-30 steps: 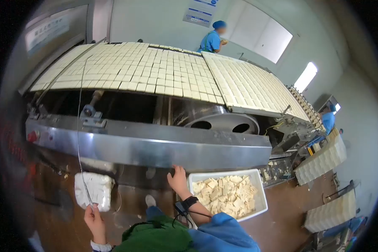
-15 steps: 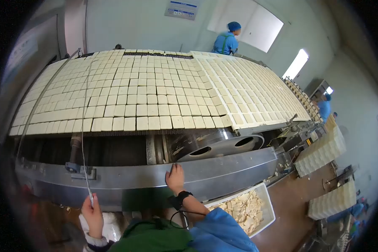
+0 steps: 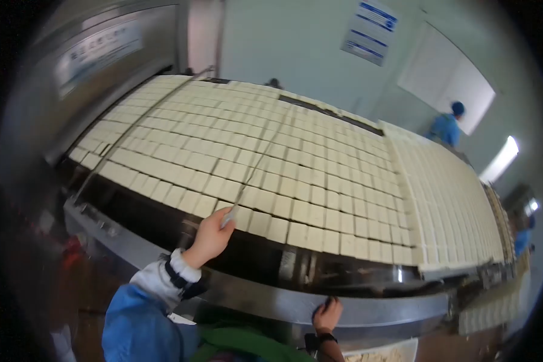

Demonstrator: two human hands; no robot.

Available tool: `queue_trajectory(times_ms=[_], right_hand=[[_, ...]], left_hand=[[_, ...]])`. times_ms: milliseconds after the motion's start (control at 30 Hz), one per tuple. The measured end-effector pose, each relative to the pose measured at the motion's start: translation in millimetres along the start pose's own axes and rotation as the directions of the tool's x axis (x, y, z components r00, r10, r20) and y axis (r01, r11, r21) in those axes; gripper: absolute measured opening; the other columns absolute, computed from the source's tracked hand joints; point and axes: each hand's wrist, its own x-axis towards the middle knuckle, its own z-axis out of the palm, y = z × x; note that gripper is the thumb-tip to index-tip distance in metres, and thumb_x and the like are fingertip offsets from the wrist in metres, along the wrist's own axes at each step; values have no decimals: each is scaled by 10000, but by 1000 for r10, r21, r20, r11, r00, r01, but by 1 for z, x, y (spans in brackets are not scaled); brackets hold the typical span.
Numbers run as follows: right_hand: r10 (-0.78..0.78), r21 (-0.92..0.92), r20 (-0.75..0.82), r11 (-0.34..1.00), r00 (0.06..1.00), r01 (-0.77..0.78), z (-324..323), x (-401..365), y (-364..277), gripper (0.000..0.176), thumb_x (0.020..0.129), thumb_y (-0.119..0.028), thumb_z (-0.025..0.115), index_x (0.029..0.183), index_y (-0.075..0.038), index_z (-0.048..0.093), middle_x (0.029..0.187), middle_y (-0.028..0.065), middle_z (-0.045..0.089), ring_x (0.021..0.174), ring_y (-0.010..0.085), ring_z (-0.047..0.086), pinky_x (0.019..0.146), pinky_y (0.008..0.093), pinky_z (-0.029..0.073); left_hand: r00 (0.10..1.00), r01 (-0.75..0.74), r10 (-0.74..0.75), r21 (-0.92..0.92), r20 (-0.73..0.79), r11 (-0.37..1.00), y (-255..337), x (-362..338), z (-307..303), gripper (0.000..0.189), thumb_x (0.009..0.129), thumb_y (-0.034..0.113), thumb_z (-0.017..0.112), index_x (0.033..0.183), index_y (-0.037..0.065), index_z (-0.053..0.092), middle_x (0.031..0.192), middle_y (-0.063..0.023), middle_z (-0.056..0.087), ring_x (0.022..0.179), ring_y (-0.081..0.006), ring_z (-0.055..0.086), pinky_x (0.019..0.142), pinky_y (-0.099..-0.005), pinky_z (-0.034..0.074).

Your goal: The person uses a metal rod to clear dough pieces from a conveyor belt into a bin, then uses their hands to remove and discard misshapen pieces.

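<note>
Item 1. My left hand (image 3: pixel 210 238): raised over the near edge of the belt, fingers closed tight on the lower end of a thin metal rod (image 3: pixel 256 164). White cuff (image 3: pixel 163 277) and blue sleeve (image 3: pixel 136 320) behind it.

Item 2. The rod: held at a slant, running from my fist up and to the right across the rows. I cannot tell whether it touches the pieces under it.

Item 3. White blocks (image 3: pixel 320 181): small square-cut pieces in close rows, covering the belt from its near edge to the far wall. The front row lies just beside my left knuckles.

Item 4. Steel rail (image 3: pixel 253 298): a curved, shiny band along the front of the machine, below the dark gap under the belt.

Item 5. My right hand (image 3: pixel 327 315): low down, laid on the top of that rail, fingers a little bent, nothing in it. Black wrist strap (image 3: pixel 312 342) beneath.

Item 6. Green apron (image 3: pixel 247 347): at the bottom, between my arms.

Item 7. White crate (image 3: pixel 386 353): only its rim shows at the bottom edge, right of my right wrist, with pale pieces inside.

Item 8. Second bed of narrower blocks (image 3: pixel 452 205): joins the first on its right and runs off to the right.

Item 9. A person in blue (image 3: pixel 445 128): at the far end of that second bed, well apart from me.

Item 10. Wall notice (image 3: pixel 370 25): blue and white, high on the far wall; lettering too small to read.
</note>
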Motion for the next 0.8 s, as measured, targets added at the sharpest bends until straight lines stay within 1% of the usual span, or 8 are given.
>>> queue_trajectory(times_ms=[167, 267, 333, 367, 433, 467, 667, 800], right_hand=[[-35, 7, 91, 999, 995, 34, -7, 5, 19, 487, 881, -149, 531, 1324, 47, 486, 1327, 267, 499, 1225, 461, 445, 1075, 527, 341], [24, 78, 123, 996, 992, -34, -20, 15, 13, 502, 871, -134, 527, 1330, 66, 489, 1340, 288, 488, 1256, 476, 428, 1089, 553, 319], [-144, -66, -2, 987, 990, 144, -16, 16, 26, 422, 937, -168, 568, 1322, 0, 527, 1211, 263, 602, 1088, 443, 569, 943, 530, 439], [-229, -92, -125, 972, 965, 218, -7, 17, 34, 397, 934, -146, 565, 1300, 7, 541, 1171, 262, 609, 1049, 447, 574, 898, 525, 451], [-184, -138, -87, 975, 979, 172, -17, 18, 27, 381, 930, -138, 564, 1281, 9, 554, 1157, 260, 613, 1033, 448, 576, 885, 526, 454], [-137, -188, -58, 974, 989, 124, -22, 20, 24, 364, 927, -130, 563, 1263, 12, 568, 1142, 257, 618, 1016, 448, 578, 873, 528, 458], [-163, -74, -75, 985, 984, 157, -30, 36, 29, 353, 923, -102, 553, 1254, 19, 579, 1084, 253, 619, 964, 455, 578, 854, 523, 464], [-97, -28, -67, 995, 993, 95, -36, 39, 29, 326, 935, -69, 532, 1243, 25, 580, 1094, 261, 604, 981, 449, 567, 864, 531, 452]], left_hand=[[990, 136, -131, 102, -51, 985, -27, 96, -9, 392, 914, 202, 648, 1225, -33, 625, 917, -224, 711, 802, -327, 708, 707, -388, 533], [985, 7, 11, 102, -172, 995, -64, 167, -14, 390, 903, 211, 637, 1205, -37, 642, 902, -234, 707, 791, -368, 695, 707, -431, 523], [973, 114, -93, 90, -210, 989, -81, 208, -17, 343, 909, 213, 608, 1139, -34, 671, 870, -247, 699, 801, -399, 685, 717, -470, 517], [972, 121, -98, 96, -213, 988, -91, 227, -18, 343, 909, 213, 608, 1139, -34, 671, 870, -247, 699, 801, -399, 685, 717, -470, 517], [957, 40, 58, 328, -284, 944, -112, 263, -19, 303, 914, 203, 581, 1078, -32, 680, 837, -258, 687, 813, -427, 671, 727, -484, 517], [957, 43, 57, 331, -286, 943, -120, 280, -18, 303, 914, 203, 581, 1078, -32, 680, 837, -258, 687, 813, -427, 671, 727, -484, 517], [959, 105, -24, 274, -282, 956, -121, 318, 19, 283, 923, 186, 561, 1061, -34, 676, 874, -268, 688, 837, -434, 666, 741, -481, 518], [950, -4, 68, 207, -305, 978, -115, 311, 51, 313, 940, 189, 554, 1137, -29, 663, 921, -278, 690, 860, -434, 665, 746, -474, 515]])
